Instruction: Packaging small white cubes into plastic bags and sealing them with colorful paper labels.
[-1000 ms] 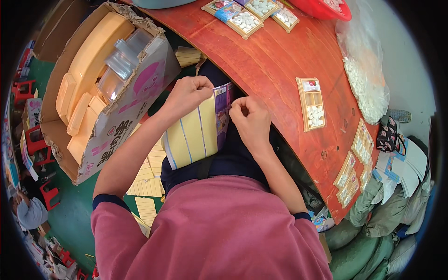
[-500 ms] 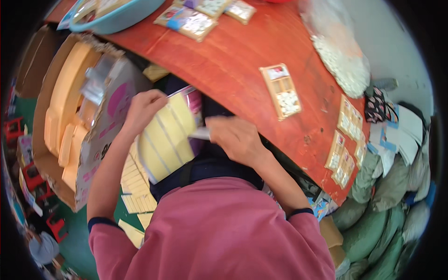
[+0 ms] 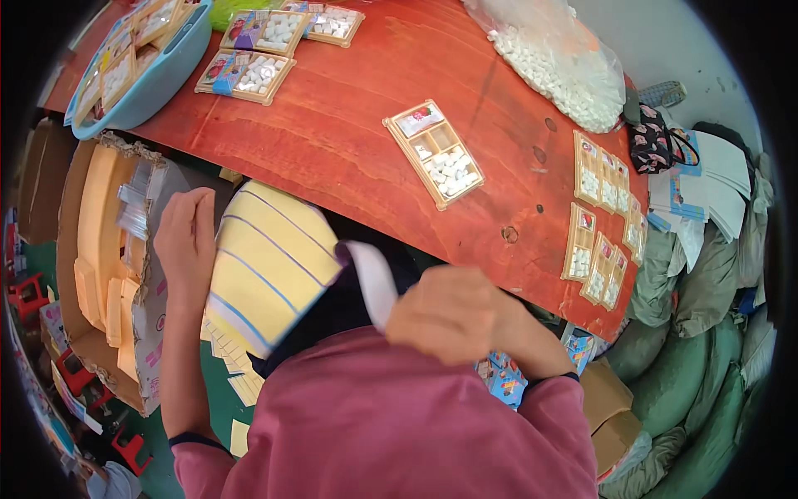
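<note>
A yellow sheet [image 3: 270, 249] with blue and purple lines stands tilted over my lap, below the table's near edge. My left hand [image 3: 184, 241] is closed at the sheet's left edge, fingers curled, the grip itself partly hidden. From the sheet's right corner a curled white strip [image 3: 372, 279] runs to my right hand [image 3: 453, 316]. My right hand is closed on the strip's end and slightly blurred. Beyond the sheet, on the red table [image 3: 332, 125], lies a clear-covered tray [image 3: 436, 156] with white pieces in some compartments.
At the far left stand a blue basin [image 3: 170, 79] of filled trays and, below it, a carton [image 3: 150, 333] of orange trays. More packs [image 3: 245, 75] lie at the back. A bag of white pieces [image 3: 565, 75] and several trays [image 3: 598, 179] are at the right.
My right hand has pulled the white strip rightward and toward me, so more of it shows. My left hand and the yellow sheet have shifted left. The view has shifted too.
</note>
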`<state>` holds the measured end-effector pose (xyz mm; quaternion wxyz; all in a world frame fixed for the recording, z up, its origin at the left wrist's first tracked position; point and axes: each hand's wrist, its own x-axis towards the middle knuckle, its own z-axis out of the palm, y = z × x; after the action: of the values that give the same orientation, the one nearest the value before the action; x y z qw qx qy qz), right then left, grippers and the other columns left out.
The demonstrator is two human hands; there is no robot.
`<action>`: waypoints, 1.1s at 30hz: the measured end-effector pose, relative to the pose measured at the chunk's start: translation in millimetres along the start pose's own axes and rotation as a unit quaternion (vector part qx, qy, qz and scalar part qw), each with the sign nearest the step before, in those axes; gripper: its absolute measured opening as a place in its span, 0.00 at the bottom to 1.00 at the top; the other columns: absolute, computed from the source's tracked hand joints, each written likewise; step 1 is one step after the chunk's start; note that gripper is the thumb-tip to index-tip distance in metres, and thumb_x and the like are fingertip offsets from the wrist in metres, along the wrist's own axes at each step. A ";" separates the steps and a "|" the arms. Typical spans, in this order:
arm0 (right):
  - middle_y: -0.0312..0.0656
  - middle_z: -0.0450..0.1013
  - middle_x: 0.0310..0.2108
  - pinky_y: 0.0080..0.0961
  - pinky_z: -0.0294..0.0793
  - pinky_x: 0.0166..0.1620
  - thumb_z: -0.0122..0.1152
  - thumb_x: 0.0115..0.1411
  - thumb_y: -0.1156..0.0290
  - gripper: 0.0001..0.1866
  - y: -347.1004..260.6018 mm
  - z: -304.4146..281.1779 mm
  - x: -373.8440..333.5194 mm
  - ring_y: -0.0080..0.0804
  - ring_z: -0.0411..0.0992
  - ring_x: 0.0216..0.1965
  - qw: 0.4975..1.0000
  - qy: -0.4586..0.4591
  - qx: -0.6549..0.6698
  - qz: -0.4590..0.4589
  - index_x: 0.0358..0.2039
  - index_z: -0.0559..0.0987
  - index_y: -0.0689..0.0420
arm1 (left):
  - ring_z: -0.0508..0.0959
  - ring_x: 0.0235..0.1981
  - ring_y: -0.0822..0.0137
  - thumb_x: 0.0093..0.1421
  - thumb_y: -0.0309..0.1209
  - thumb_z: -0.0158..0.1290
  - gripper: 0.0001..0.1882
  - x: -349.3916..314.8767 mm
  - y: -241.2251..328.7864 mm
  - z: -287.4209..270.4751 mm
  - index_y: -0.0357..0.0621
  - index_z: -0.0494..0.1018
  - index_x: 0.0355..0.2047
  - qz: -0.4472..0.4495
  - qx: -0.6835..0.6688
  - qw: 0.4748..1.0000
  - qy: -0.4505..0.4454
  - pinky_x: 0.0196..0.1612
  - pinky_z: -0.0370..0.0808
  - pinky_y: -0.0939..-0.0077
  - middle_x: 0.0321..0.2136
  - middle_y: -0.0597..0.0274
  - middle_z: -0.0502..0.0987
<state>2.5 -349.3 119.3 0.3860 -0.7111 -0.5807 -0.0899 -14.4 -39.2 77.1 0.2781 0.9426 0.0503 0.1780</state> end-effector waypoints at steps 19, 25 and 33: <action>0.34 0.73 0.26 0.13 0.68 0.28 0.59 0.57 0.73 0.08 100.0 -63.4 7.2 0.14 0.69 0.26 0.842 0.163 0.239 0.456 0.35 0.73 0.61 | 0.77 0.37 0.71 0.60 0.37 0.52 0.21 25.4 106.1 83.5 0.34 0.69 0.48 -0.182 -0.550 0.750 -0.318 0.40 0.76 0.77 0.37 0.58 0.76; 0.35 0.74 0.26 0.14 0.68 0.29 0.66 0.51 0.74 0.13 157.7 -58.6 -16.6 0.17 0.70 0.27 0.812 0.154 0.205 0.524 0.35 0.73 0.62 | 0.78 0.28 0.72 0.58 0.25 0.53 0.17 38.4 106.3 120.9 0.30 0.68 0.46 -0.259 -0.548 0.749 -0.269 0.30 0.78 0.81 0.32 0.55 0.77; 0.36 0.74 0.26 0.16 0.70 0.32 0.69 0.46 0.74 0.16 194.0 -50.0 -34.0 0.19 0.72 0.28 0.819 0.177 0.177 0.516 0.35 0.73 0.63 | 0.79 0.26 0.70 0.57 0.22 0.53 0.17 54.6 114.1 138.8 0.29 0.66 0.46 -0.270 -0.514 0.771 -0.262 0.27 0.80 0.81 0.30 0.52 0.77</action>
<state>181.7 -413.0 47.8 0.5908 -0.7983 -0.0562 0.1028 86.5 -194.8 47.2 0.7601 0.6168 0.1289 -0.1587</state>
